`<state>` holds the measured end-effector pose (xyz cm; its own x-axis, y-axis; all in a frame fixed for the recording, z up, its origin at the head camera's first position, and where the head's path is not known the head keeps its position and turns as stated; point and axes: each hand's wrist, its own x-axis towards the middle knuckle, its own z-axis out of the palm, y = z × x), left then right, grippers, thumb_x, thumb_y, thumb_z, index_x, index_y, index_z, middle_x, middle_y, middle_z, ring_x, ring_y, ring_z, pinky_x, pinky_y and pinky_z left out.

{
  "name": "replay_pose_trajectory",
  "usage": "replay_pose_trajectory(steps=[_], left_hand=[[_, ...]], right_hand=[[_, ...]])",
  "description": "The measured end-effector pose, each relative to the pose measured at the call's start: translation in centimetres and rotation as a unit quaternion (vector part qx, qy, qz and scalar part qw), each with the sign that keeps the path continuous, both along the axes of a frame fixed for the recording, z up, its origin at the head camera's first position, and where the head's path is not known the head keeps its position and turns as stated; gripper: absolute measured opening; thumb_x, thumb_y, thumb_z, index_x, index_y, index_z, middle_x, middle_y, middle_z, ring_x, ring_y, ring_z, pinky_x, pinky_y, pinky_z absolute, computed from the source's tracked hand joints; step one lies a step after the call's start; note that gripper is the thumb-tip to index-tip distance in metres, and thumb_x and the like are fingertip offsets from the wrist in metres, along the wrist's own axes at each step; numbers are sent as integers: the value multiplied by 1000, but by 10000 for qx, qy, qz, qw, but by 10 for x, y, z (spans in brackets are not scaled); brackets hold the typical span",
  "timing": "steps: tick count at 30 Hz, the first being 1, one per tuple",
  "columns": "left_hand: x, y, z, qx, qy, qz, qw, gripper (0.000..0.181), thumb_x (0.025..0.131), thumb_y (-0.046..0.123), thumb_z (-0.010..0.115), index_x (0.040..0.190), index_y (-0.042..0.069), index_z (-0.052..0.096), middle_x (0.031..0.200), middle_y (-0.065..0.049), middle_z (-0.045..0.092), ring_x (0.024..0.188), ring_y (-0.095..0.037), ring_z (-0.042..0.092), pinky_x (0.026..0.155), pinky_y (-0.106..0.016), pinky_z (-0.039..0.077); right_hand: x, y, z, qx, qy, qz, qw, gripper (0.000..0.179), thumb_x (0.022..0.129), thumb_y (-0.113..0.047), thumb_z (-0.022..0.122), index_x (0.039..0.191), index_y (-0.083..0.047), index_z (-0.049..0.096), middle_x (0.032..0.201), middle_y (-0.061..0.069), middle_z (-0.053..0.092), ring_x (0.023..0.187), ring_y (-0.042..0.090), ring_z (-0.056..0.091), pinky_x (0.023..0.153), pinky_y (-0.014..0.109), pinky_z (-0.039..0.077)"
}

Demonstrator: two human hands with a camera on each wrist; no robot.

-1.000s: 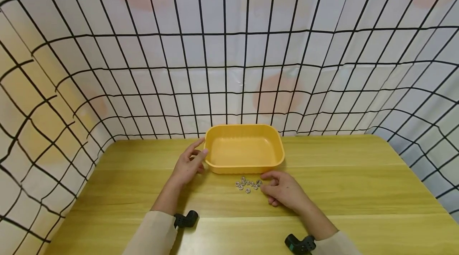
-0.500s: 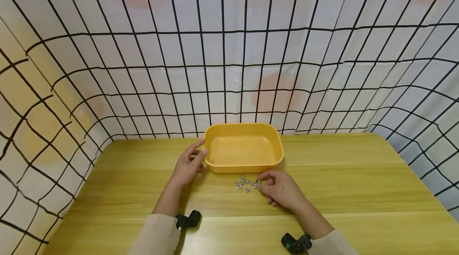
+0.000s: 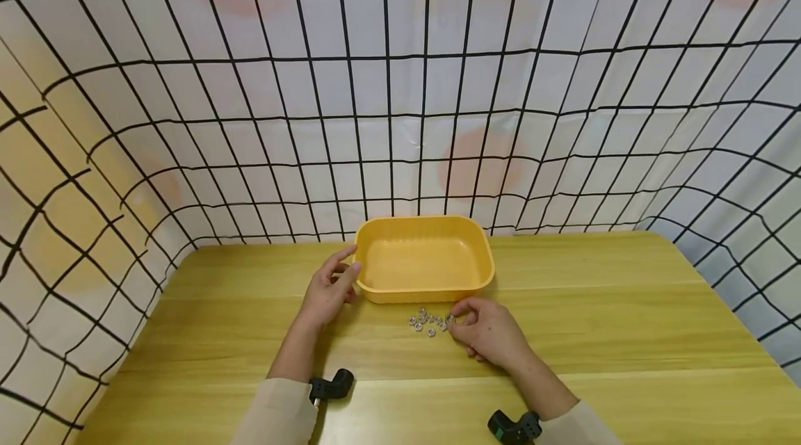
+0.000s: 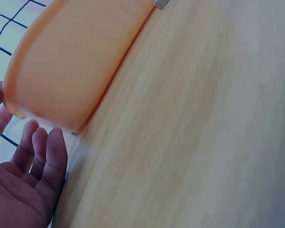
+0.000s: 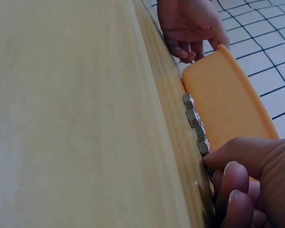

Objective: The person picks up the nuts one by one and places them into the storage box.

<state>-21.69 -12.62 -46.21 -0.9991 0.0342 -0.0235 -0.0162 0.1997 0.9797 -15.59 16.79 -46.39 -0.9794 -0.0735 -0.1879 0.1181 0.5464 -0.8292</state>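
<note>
A yellow plastic tray (image 3: 425,295) stands on the table. At its left end, my left hand (image 3: 327,290) touches the rim with relaxed fingers; the left wrist view has the lower fingers (image 4: 54,156) loosely bent beside the tray wall. Just in front of the tray lies a loose cluster of several small metal nuts (image 3: 422,320). My right hand (image 3: 491,330) is low at the cluster's right side, thumb and index finger pinching one hex nut (image 3: 450,318). In the right wrist view the thumb covers much of that nut, and more nuts (image 5: 192,118) line up beyond it.
The tray sits near the back edge of the wooden table (image 3: 219,334). Behind and at both sides hangs a white cloth with a black grid (image 3: 400,139). Each wrist wears a small black camera, the left one (image 3: 332,385) over the table.
My right thumb and index finger have closed in on the nut at the cluster's right side. The left hand and tray stay in place; the head view shifts slightly.
</note>
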Motion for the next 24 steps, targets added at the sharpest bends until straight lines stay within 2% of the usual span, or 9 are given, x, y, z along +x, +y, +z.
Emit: replay_pose_trajectory(steps=[8,24], left_hand=[[2,0,-1,-61,-47,27,10000,47,103,36,62,148,25,54,116,-16,59,77,-22,60,69,-27,58],[2,0,-4,-2,-25,29,10000,48,103,39,62,149,25,54,117,-16,58,80,-21,60,71,-29,60]], right_hand=[[1,-1,0,82,87,-51,9999,17,86,-17,80,99,-11,69,65,2,62,45,14,56,41,27,49],[3,-2,2,234,267,51,9994,14,88,-18,79,96,-11,70,65,-1,64,46,13,58,43,27,49]])
